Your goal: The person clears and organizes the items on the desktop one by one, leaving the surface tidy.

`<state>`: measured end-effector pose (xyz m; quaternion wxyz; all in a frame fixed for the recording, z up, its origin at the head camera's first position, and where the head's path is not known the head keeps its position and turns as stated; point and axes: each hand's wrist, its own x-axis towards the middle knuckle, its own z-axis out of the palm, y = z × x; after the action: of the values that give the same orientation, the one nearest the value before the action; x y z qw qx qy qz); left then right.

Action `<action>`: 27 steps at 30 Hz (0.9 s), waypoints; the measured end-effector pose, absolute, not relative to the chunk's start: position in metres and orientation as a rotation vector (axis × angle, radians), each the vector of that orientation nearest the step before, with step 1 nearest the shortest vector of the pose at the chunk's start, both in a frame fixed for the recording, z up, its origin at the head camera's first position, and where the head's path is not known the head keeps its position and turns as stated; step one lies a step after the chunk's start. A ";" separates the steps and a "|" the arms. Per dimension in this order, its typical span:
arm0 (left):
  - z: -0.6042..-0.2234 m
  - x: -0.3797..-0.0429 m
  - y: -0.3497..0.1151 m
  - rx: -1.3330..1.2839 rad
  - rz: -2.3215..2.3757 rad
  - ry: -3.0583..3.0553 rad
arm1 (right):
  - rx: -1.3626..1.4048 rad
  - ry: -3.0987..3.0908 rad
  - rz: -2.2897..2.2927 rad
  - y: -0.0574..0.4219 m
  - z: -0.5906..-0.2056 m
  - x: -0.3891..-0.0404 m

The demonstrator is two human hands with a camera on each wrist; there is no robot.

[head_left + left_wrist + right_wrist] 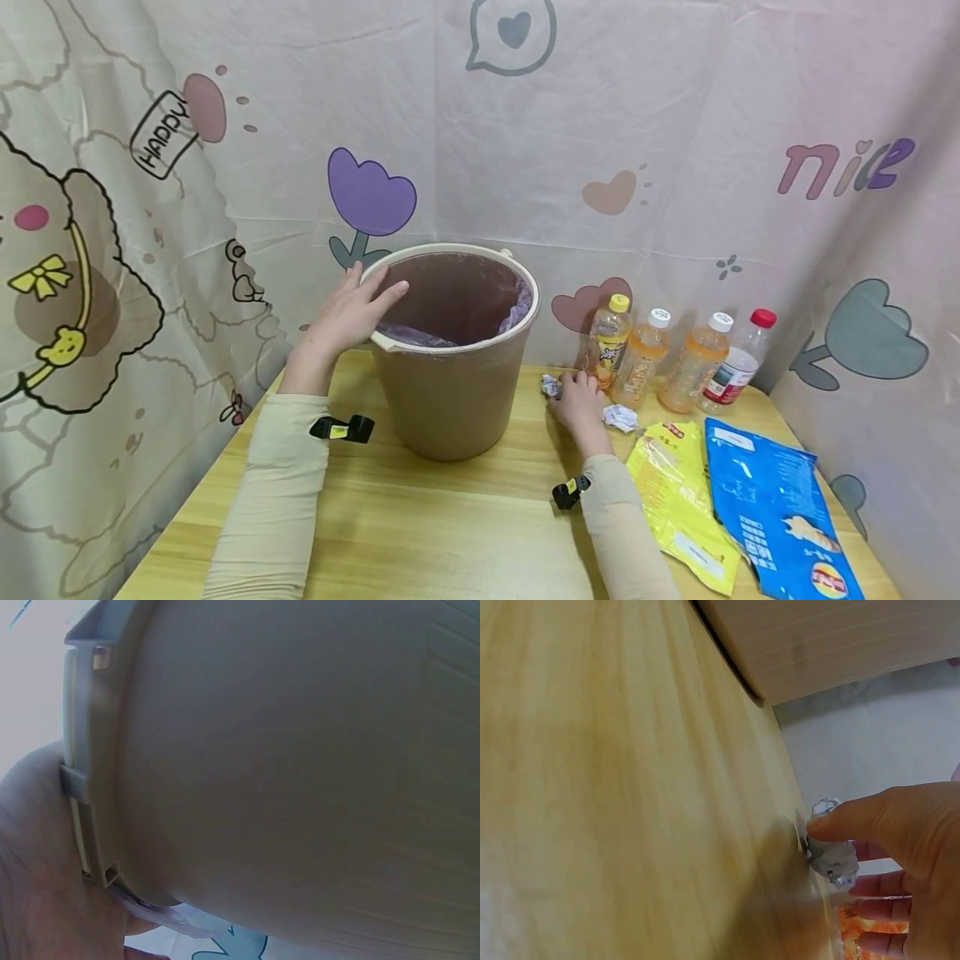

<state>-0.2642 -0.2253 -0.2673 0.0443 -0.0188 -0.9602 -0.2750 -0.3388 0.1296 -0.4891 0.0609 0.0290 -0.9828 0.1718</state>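
My left hand (348,312) rests on the cream rim (420,346) of a brown trash bin (450,400), fingers spread, thumb over the opening. Up close, the left wrist view has the palm (45,847) against the rim beside the bin wall (277,765). A clear plastic liner (416,335) lines the bin. Right of it, my right hand (581,408) is low at the table, pinching a crumpled paper ball (832,855) between thumb and fingers. Another crumpled paper ball (620,417) lies just right of that hand.
Behind the right hand stand a yellow-capped bottle (609,342), two white-capped bottles (641,362) and a red-capped bottle (738,367). A yellow snack bag (678,492) and a blue snack bag (776,508) lie flat at the right. A printed cloth (480,167) hangs behind the table.
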 end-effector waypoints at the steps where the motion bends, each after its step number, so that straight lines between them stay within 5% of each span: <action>1: -0.267 -0.264 -0.225 -0.059 -0.841 -2.934 | 0.082 -2.975 0.521 0.130 -0.490 -0.339; 27: -0.267 -0.263 -0.226 -0.060 -0.843 -2.934 | 0.142 -2.955 0.507 0.144 -0.490 -0.308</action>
<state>-0.2630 -0.2257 -0.2671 0.0442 -0.0197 -0.9600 -0.2757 -0.3080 0.1444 -0.4898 0.0697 0.0472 -0.9821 0.1685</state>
